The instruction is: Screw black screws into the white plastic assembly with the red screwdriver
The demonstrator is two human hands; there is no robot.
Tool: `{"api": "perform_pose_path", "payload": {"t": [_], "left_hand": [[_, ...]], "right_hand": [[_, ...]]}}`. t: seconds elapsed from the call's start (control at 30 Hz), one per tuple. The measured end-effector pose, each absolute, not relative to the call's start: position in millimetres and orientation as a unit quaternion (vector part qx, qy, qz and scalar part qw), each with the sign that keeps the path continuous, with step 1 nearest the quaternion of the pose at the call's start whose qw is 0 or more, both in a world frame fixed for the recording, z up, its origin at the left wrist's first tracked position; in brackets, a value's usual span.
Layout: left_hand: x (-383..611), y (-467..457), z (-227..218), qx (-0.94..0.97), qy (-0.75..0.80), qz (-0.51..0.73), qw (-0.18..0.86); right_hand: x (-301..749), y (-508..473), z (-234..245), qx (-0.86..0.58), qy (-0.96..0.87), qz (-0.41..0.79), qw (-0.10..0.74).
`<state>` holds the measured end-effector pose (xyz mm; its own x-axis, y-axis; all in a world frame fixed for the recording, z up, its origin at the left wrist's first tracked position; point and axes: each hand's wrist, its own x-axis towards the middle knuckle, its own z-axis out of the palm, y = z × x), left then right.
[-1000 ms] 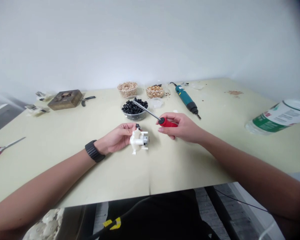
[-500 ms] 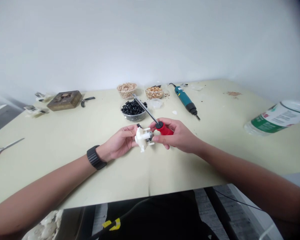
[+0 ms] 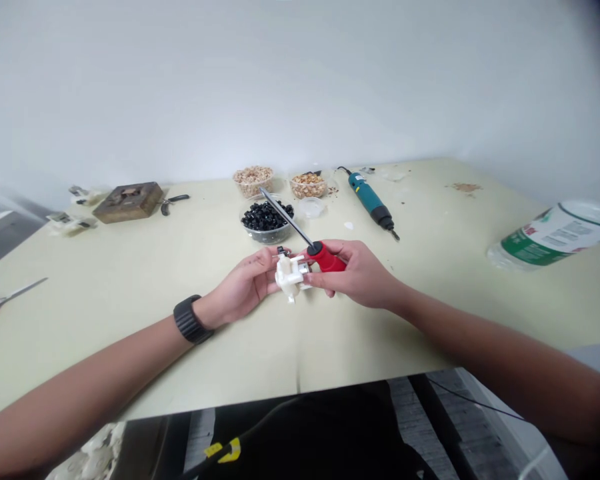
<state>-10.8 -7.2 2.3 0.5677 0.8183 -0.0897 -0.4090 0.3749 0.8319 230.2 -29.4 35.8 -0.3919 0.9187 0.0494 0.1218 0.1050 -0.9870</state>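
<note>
My left hand (image 3: 243,287) grips a small white plastic part (image 3: 289,273) with a metal fitting, held just above the cream table (image 3: 130,293). A black watch sits on that wrist. My right hand (image 3: 357,273) is closed around a red-handled screwdriver (image 3: 320,255) whose metal shaft points up and left, away from me. The fingertips of my right hand also touch the white part, so both hands meet at it.
Behind the hands stands a tub of black pieces (image 3: 267,222), with two tubs of tan pieces (image 3: 253,180) further back. A teal electric screwdriver (image 3: 371,201) lies to the right. A brown block (image 3: 127,201), pliers (image 3: 173,201), red scissors (image 3: 0,303) and a tipped bottle (image 3: 555,237) lie about.
My right hand moved left with the screwdriver until its fingers reached the white part. My left hand turned the part and lifted it slightly toward the right hand.
</note>
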Motion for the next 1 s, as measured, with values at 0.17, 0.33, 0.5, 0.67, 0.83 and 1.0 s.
{"api": "perform_pose_path", "payload": {"t": [0.17,0.33,0.5,0.67,0.83,1.0], "left_hand": [[-3,-24,3,0.452,0.211,0.378,0.780],[7,-35,4,0.503,0.283,0.383,0.721],[3,-31,7,0.499,0.319,0.424,0.685],[-1,-27,12,0.467,0.336,0.445,0.686],[-2,-24,12,0.478,0.367,0.452,0.657],[-5,-23,10,0.497,0.377,0.449,0.640]], "right_hand": [[229,-29,33,-0.416,-0.634,0.531,0.379],[222,-30,32,-0.415,-0.630,0.548,0.361],[236,-21,36,-0.455,-0.679,0.444,0.368],[274,6,39,-0.498,-0.811,0.176,0.251],[294,24,37,-0.481,-0.834,0.166,0.214],[296,25,39,-0.474,-0.841,0.157,0.208]]}}
